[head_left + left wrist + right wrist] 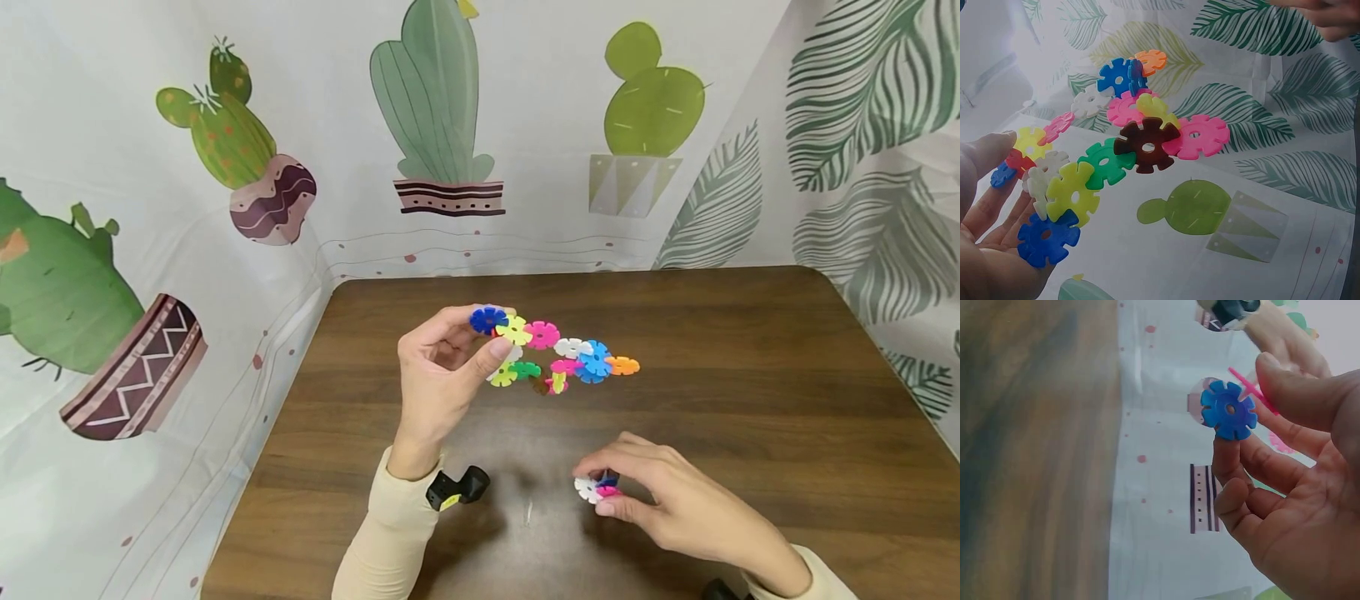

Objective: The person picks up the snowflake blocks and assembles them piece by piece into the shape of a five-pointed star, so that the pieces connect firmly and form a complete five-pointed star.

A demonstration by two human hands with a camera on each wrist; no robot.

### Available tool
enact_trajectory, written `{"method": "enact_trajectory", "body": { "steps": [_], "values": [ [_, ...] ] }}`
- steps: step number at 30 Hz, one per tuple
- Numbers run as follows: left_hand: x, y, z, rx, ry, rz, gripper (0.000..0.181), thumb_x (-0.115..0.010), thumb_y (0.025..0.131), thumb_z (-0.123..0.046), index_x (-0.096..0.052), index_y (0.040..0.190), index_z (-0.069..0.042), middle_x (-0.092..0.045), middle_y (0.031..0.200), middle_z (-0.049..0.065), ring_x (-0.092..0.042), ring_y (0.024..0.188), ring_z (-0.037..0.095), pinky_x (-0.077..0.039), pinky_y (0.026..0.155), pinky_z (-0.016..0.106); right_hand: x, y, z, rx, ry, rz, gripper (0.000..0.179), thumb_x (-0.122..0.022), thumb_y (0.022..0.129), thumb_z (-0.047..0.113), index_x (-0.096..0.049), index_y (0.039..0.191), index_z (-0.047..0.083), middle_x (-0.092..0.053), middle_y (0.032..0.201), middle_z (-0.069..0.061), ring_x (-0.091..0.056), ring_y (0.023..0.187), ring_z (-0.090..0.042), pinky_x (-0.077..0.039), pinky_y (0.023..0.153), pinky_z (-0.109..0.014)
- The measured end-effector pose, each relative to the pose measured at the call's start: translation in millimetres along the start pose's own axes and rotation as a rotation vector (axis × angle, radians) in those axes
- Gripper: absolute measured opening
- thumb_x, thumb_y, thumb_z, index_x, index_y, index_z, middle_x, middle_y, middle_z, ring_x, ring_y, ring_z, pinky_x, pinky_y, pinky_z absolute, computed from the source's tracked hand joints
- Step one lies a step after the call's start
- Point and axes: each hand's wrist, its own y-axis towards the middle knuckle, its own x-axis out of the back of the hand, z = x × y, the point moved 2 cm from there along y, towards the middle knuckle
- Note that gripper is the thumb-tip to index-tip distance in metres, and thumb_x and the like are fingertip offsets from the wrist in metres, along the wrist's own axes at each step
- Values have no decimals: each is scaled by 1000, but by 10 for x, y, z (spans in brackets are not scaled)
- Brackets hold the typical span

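My left hand point(438, 379) holds up a loop of interlocking plastic snowflake discs point(542, 335), raised over the table. Thumb and fingers pinch it at its left end, near a yellow and a dark blue disc. In the left wrist view the loop's brown disc point(1147, 145), green disc point(1107, 163) and orange disc point(1151, 60) stretch away from the hand. Lower and to the right, my right hand point(667, 500) pinches a small cluster of a white disc point(587, 490), a pink one and a blue disc point(1229, 409). The cluster and the loop are apart.
A brown wood-grain table point(720, 358) lies beneath both hands. Behind and to the left hangs a white cloth point(540, 225) printed with cacti and leaves. A black wrist camera point(457, 487) sits on the left sleeve.
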Motion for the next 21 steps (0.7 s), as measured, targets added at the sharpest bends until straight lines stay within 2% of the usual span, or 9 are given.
{"method": "enact_trajectory", "body": {
  "steps": [6, 11, 17, 21],
  "values": [
    [4, 7, 12, -1, 3, 2, 42, -88, 91, -20, -73, 114, 11, -82, 105, -7, -79, 91, 8, -62, 76, 19, 118, 41, 53, 36, 18, -20, 48, -85, 91, 22, -67, 135, 29, -69, 114, 21, -61, 101, 2, -48, 87, -12],
    [5, 8, 25, 11, 1, 10, 43, -88, 91, -21, -72, 114, 11, -82, 105, -7, -79, 91, 8, -62, 76, 19, 229, 74, 121, 0, 58, -35, 54, -87, 89, 14, -66, 136, 29, -70, 120, 20, -64, 102, 4, -50, 91, -11],
    [-6, 5, 42, 43, -25, 47, 48, -88, 92, -27, -71, 117, 9, -81, 107, -4, -78, 91, 8, -64, 78, 20, 338, 114, 195, 56, 103, -141, 60, -86, 83, -2, -68, 136, 20, -74, 123, 12, -70, 109, -3, -50, 101, -11],
    [-11, 6, 46, 46, -31, 58, 46, -87, 93, -24, -70, 119, 9, -81, 110, -3, -79, 93, 10, -65, 82, 23, 401, 138, 225, 101, 127, -215, 60, -86, 80, -6, -69, 135, 12, -77, 120, 8, -71, 108, -4, -50, 103, -12]
  ]
}}
